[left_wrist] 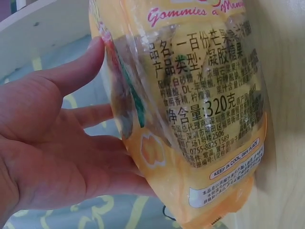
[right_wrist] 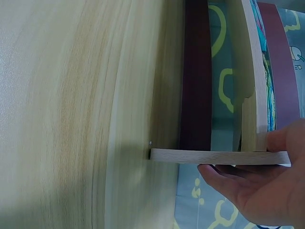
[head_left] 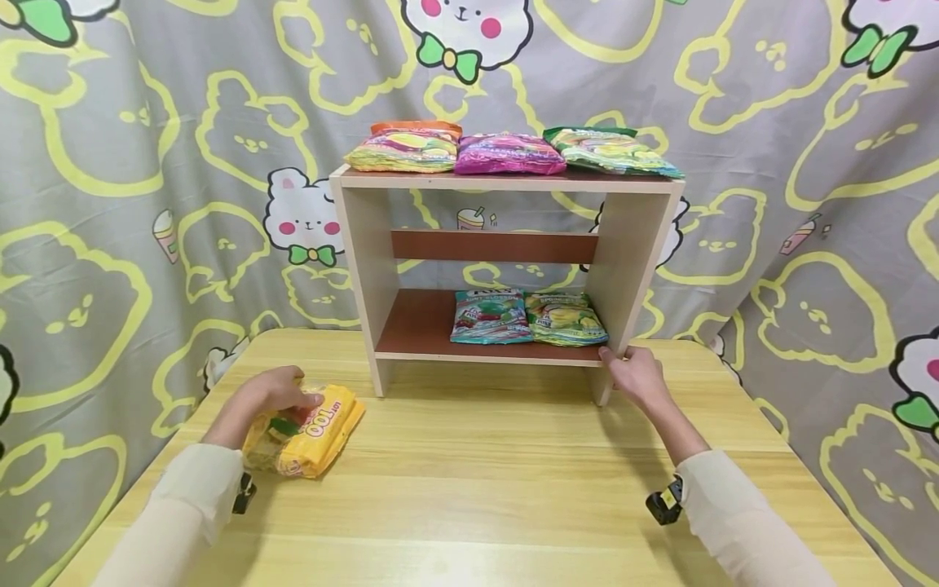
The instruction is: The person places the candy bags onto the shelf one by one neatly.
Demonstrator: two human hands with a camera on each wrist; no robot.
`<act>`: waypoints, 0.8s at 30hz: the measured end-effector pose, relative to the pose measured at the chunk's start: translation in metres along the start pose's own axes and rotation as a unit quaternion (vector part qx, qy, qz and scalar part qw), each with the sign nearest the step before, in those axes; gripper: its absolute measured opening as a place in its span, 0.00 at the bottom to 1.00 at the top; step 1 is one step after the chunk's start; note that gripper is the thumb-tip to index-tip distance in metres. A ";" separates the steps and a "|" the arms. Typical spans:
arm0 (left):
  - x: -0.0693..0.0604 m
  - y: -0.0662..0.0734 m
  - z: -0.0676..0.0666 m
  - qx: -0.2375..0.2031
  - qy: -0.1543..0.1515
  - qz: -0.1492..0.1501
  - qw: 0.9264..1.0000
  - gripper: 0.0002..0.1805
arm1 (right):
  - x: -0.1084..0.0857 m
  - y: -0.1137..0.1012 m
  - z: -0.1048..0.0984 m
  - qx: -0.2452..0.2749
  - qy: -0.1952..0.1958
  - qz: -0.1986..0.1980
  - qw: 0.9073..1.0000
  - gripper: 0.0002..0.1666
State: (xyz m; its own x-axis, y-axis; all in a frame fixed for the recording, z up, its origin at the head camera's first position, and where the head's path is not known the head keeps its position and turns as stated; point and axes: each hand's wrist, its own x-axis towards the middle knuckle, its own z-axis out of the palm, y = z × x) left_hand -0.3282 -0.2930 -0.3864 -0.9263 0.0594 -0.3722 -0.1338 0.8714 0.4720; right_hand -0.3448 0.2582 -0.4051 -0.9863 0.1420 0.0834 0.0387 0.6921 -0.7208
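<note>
At the left of the table, my left hand (head_left: 273, 390) holds a yellow bag of gummies (head_left: 323, 430). In the left wrist view the thumb lies at one edge of the bag (left_wrist: 205, 100) and the other fingers reach behind it. My right hand (head_left: 640, 375) grips the right side panel of a small two-level shelf (head_left: 638, 269), low by the front edge. From the right wrist, the panel (right_wrist: 219, 157) runs between the thumb and the fingers. A teal candy bag (head_left: 490, 316) and a yellow-green candy bag (head_left: 563, 318) lie side by side on the lower board.
Along the shelf top lie an orange-yellow candy bag (head_left: 407, 148), a magenta candy bag (head_left: 508, 155) and a green candy bag (head_left: 610, 152). The shelf stands toward the back of the wooden table (head_left: 469, 481). A patterned grey curtain (head_left: 242, 98) hangs behind and at the sides.
</note>
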 end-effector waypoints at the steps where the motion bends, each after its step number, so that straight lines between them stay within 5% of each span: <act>1: 0.000 0.001 0.001 0.005 0.002 0.003 1.000 0.47 | 0.000 0.000 0.000 0.000 0.001 0.000 1.000 0.34; 20: -0.011 0.037 0.015 0.129 0.024 0.075 0.988 0.36 | 0.000 0.000 0.000 -0.004 0.008 0.000 1.000 0.33; 24: -0.015 0.048 0.022 0.120 0.018 0.077 0.990 0.32 | 0.000 -0.001 0.000 -0.006 0.007 -0.001 1.000 0.34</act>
State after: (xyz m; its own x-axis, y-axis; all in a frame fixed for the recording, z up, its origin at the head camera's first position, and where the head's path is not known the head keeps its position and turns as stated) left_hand -0.3134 -0.2411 -0.3757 -0.9418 0.1868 -0.2797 0.0934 0.9441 0.3160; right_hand -0.3451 0.2575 -0.4042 -0.9842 0.1504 0.0939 0.0392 0.7007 -0.7124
